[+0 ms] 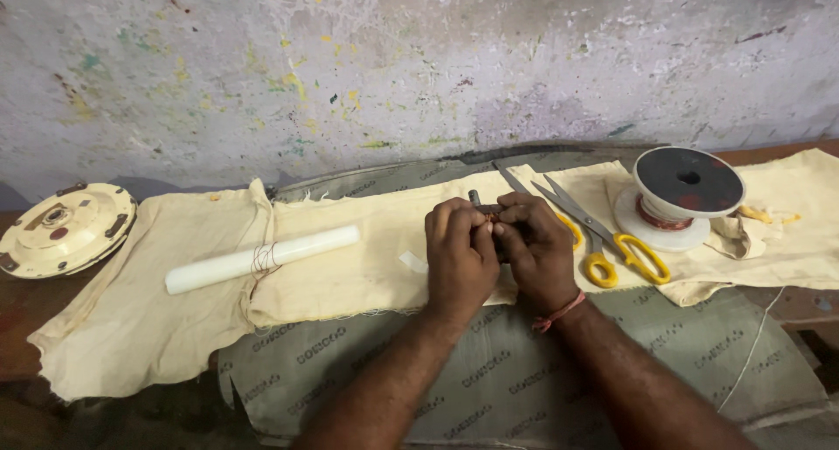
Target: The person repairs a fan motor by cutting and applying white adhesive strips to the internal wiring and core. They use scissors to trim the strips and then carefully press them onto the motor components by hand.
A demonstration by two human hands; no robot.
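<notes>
Small dark copper-wound coil (486, 212) is gripped by left hand (459, 259) and right hand (535, 251) for steadiness; yellow-handled steel scissors (603, 236) lie at three o'clock.

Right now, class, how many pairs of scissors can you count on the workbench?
1. The yellow-handled scissors lie on the cream cloth, just right of the right hand and left of the wire spool. Others may be hidden under the hands.

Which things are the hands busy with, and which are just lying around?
In use: left hand and right hand, both pinching a small dark part with copper wire.

Lying about: yellow-handled scissors, wire spool, white tube, cream round cover, cream cloth.
</notes>
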